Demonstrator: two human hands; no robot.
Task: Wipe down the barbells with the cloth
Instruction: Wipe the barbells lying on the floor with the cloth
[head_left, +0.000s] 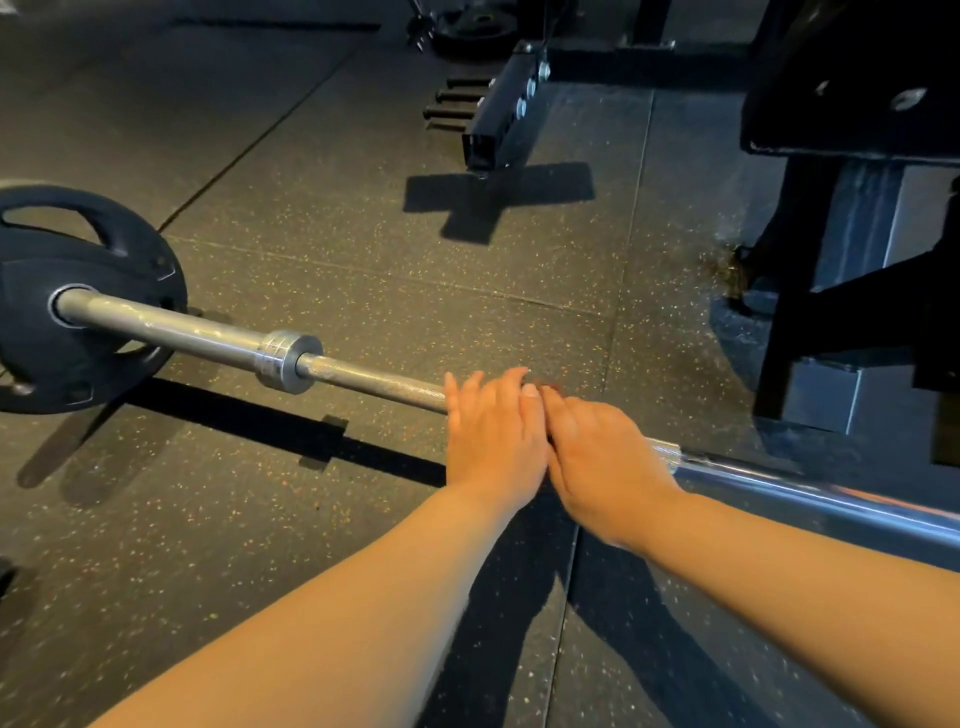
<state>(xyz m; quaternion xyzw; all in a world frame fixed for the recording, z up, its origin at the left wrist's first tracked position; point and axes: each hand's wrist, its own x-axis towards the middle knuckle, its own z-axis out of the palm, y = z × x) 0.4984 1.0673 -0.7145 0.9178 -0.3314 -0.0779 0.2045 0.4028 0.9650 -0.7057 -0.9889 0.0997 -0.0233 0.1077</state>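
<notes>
Plate (140, 270) on left end of barbell (374, 382)

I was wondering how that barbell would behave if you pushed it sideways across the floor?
The barbell is a round steel shaft riding on a round plate, so it would probably roll rather than slide. With that thick plate loaded, it likely feels heavy and slow to start. The speckled floor looks rubbery, which should resist skidding.
</notes>
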